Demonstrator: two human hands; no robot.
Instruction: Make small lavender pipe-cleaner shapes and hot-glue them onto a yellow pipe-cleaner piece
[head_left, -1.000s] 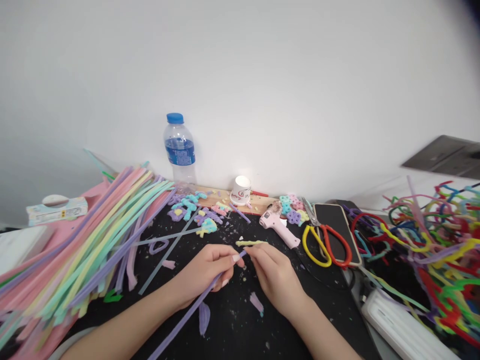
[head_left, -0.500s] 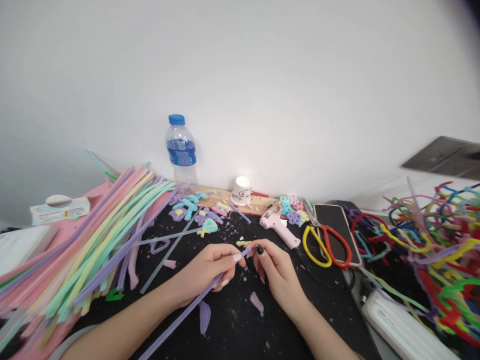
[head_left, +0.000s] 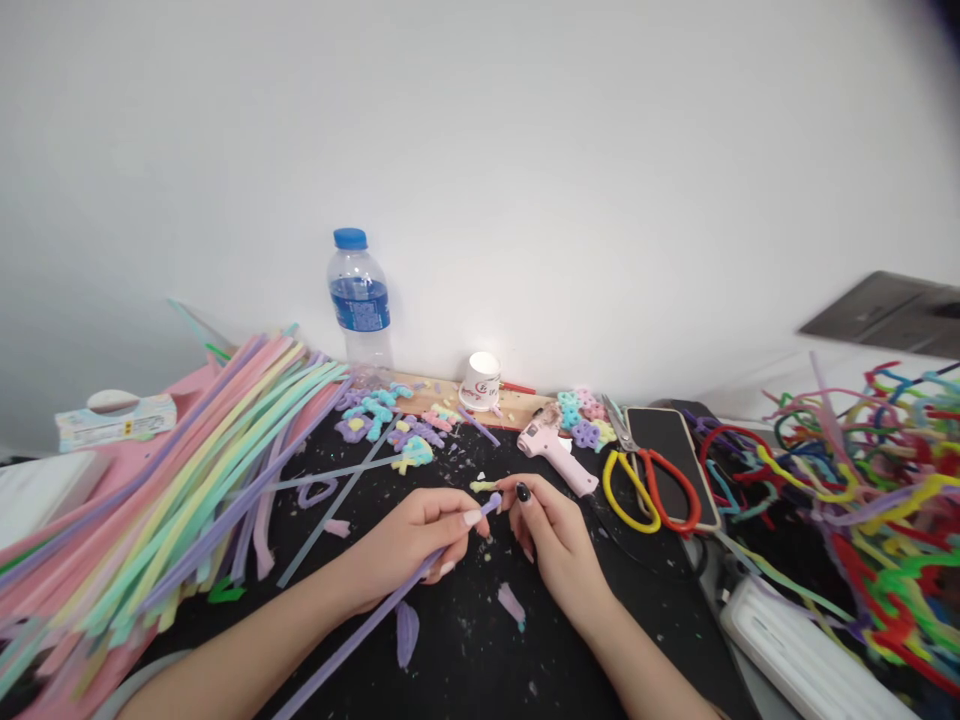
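Observation:
A long purple pipe cleaner (head_left: 360, 634) runs slantwise up from the bottom edge through my left hand (head_left: 431, 535). My left thumb and fingers pinch it near its upper end, where the tip is bent into a small knob. My right hand (head_left: 551, 530) is beside that tip, its index fingertip at or very close to the knob. The right thumb, with a black nail, is off the pipe cleaner, and the other fingers are loosely bent. Just behind the fingertips lies a small yellow twisted piece (head_left: 484, 486). Purple fuzzy scraps (head_left: 407, 634) lie on the black mat below.
Pastel pipe cleaners (head_left: 225, 470) are heaped at left, bright bent ones (head_left: 885, 520) at right. Behind stand a water bottle (head_left: 360, 305) and paper cup (head_left: 480, 382). A pink glue gun (head_left: 559, 458), scissors (head_left: 652, 490), phone (head_left: 679, 445) and small fuzzy shapes (head_left: 589, 425) lie around.
My right fingertips have drawn slightly away from the pipe cleaner's tip, so its knob shows more plainly. My left hand keeps its pinch. The whole view has shifted slightly.

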